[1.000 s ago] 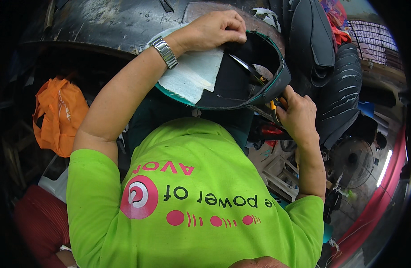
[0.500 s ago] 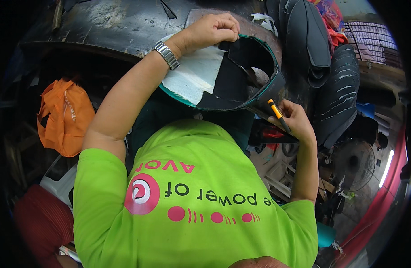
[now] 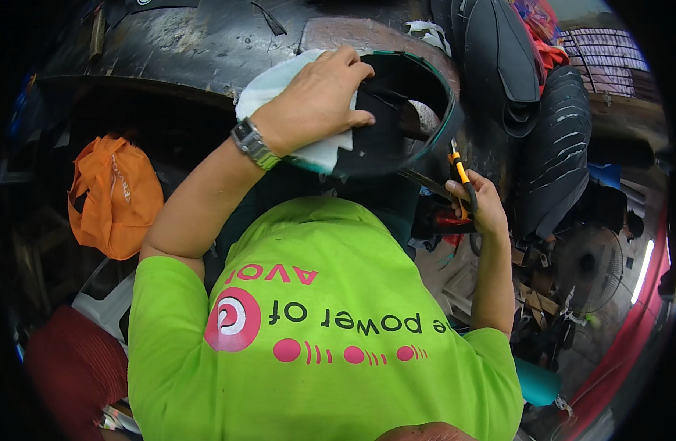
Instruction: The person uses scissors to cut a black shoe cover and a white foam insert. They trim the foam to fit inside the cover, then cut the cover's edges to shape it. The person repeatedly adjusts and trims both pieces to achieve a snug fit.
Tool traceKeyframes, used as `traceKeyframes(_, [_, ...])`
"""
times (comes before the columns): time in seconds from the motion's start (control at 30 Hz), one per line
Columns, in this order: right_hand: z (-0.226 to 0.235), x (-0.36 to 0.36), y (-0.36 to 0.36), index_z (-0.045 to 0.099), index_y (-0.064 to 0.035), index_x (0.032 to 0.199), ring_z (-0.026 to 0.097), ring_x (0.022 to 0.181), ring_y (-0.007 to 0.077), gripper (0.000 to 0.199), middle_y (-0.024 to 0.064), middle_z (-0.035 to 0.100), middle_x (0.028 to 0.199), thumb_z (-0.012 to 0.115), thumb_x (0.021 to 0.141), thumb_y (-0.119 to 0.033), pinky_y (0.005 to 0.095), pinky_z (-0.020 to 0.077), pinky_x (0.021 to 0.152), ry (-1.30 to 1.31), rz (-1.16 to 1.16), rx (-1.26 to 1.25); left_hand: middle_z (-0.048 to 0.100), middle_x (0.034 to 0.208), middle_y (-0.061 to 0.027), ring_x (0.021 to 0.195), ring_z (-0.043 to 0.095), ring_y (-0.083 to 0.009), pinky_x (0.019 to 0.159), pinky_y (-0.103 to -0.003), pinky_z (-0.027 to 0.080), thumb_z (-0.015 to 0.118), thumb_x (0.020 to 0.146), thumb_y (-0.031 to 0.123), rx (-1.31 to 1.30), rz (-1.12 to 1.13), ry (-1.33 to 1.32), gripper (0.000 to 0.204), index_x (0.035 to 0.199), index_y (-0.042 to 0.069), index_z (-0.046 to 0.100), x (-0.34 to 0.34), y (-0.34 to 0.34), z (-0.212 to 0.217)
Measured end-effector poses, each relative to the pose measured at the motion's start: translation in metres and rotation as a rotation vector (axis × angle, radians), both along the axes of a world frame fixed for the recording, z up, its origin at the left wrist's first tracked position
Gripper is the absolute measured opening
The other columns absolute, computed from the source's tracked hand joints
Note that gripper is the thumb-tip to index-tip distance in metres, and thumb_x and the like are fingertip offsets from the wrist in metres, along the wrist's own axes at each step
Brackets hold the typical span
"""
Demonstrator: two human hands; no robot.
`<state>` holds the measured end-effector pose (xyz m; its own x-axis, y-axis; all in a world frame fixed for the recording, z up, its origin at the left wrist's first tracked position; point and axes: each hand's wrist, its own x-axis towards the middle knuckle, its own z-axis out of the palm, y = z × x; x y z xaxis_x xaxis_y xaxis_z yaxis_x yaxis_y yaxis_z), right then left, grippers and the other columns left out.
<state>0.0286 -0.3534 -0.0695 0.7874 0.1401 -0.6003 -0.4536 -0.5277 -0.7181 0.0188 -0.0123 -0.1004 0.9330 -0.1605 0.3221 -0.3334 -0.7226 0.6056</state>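
A rounded black shell (image 3: 385, 147) with a teal edge lies at the front of the workbench, with white fabric (image 3: 268, 90) covering its left part. My left hand (image 3: 319, 92), with a metal watch at the wrist, rests over the white fabric and the black inner face. Its thumb and fingers are spread apart. To the right of the shell, my right hand (image 3: 481, 202) is closed around pliers (image 3: 463, 176) with orange and black handles, their metal tip pointing up and away from me. Part of the handles is hidden in the palm.
The dark workbench (image 3: 205, 59) carries a strip of black scrap (image 3: 269, 20) and a white scrap (image 3: 430, 33). Stacked black moulded pieces (image 3: 555, 162) stand at the right. An orange bag (image 3: 117, 198) hangs at the left, and a fan (image 3: 591, 261) stands at lower right.
My left hand has come off the shell's far edge and spread over the white fabric and inner face. In my right hand the pliers have turned more upright, showing their metal tip.
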Motion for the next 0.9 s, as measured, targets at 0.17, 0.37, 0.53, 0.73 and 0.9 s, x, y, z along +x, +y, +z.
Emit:
traceKeyframes(0.17, [0.001, 0.002, 0.018, 0.059, -0.0037, 0.095, 0.053, 0.053, 0.0095, 0.024, 0.0013, 0.057, 0.068, 0.075, 0.087, -0.020, 0.0221, 0.0428, 0.052, -0.205, -0.162, 0.247, 0.056, 0.120, -0.0111, 0.118, 0.053, -0.0309, 0.104, -0.039, 0.043, 0.082, 0.071, 0.010, 0.100, -0.339, -0.006, 0.055, 0.121, 0.006, 0.061, 0.021, 0.003, 0.003])
traceKeyframes(0.37, [0.009, 0.008, 0.046, 0.061, -0.0025, 0.102, 0.057, 0.061, 0.0090, 0.024, 0.0009, 0.059, 0.075, 0.073, 0.089, -0.020, 0.0230, 0.0465, 0.056, -0.302, -0.096, 0.346, 0.056, 0.121, -0.0086, 0.119, 0.054, -0.0291, 0.102, -0.040, 0.045, 0.081, 0.071, 0.005, 0.356, -0.588, 0.325, 0.049, 0.117, 0.010, 0.063, 0.056, -0.003, 0.035])
traceKeyframes(0.53, [0.000, 0.002, 0.064, 0.062, -0.0042, 0.101, 0.059, 0.058, 0.0092, 0.027, 0.0007, 0.061, 0.073, 0.076, 0.087, -0.022, 0.0222, 0.0471, 0.055, -0.150, -0.039, 0.451, 0.056, 0.115, -0.0109, 0.115, 0.056, -0.0297, 0.092, -0.039, 0.049, 0.078, 0.079, 0.008, 0.387, -0.458, 0.298, 0.033, 0.108, 0.006, 0.062, 0.050, -0.017, 0.025])
traceKeyframes(0.73, [0.000, 0.002, 0.068, 0.062, -0.0043, 0.099, 0.058, 0.056, 0.0094, 0.028, 0.0017, 0.062, 0.071, 0.078, 0.086, -0.023, 0.0218, 0.0456, 0.053, -0.135, 0.023, 0.377, 0.055, 0.111, -0.0115, 0.108, 0.059, -0.0310, 0.092, -0.038, 0.049, 0.078, 0.080, 0.013, -0.092, -0.283, -0.006, 0.031, 0.104, 0.003, 0.060, 0.032, -0.007, -0.011])
traceKeyframes(0.9, [0.003, 0.015, 0.053, 0.063, -0.0050, 0.093, 0.055, 0.058, 0.0049, 0.027, -0.0003, 0.061, 0.071, 0.082, 0.082, -0.020, 0.0200, 0.0427, 0.054, -0.217, 0.082, 0.161, 0.057, 0.111, -0.0092, 0.104, 0.061, -0.0286, 0.091, -0.037, 0.050, 0.077, 0.079, 0.009, -0.086, -0.264, -0.001, 0.023, 0.098, 0.004, 0.065, 0.038, -0.005, -0.016])
